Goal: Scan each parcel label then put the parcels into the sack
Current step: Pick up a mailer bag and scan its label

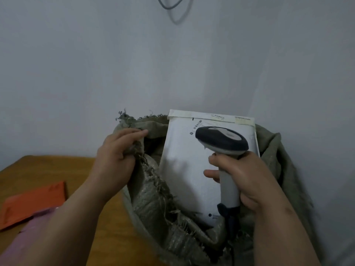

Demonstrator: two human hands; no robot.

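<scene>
**White parcel upright in the sack mouth, scanner held before it**

At the far left, two flat parcels are seen on the wooden table (80, 169): an orange parcel (32, 202) and, overlapping its near corner, a pink parcel (28, 239), both blurred. No label can be made out on either.

The sack's frayed left rim is gripped by the left hand (115, 156), the fingers curled over the woven edge and the thumb tucked beneath, so that the mouth is held open. The forearm is stretched forward from the lower left.

One sack (153, 208) is counted, of coarse grey-green weave, loose threads hanging from its rim, set against the pale wall (96, 64).

A third parcel, a white mailer (184, 169), is stood upright inside the sack mouth, its lower end hidden by the fabric. A taped flap runs along its top edge, and a small barcode and fine print, too small to read, are seen near the top.

One scanner (222, 141), dark-headed with a grey handle, is clasped by the right hand (242, 179), all fingers wrapped round the handle. Its head is held in front of the mailer's upper part.
</scene>
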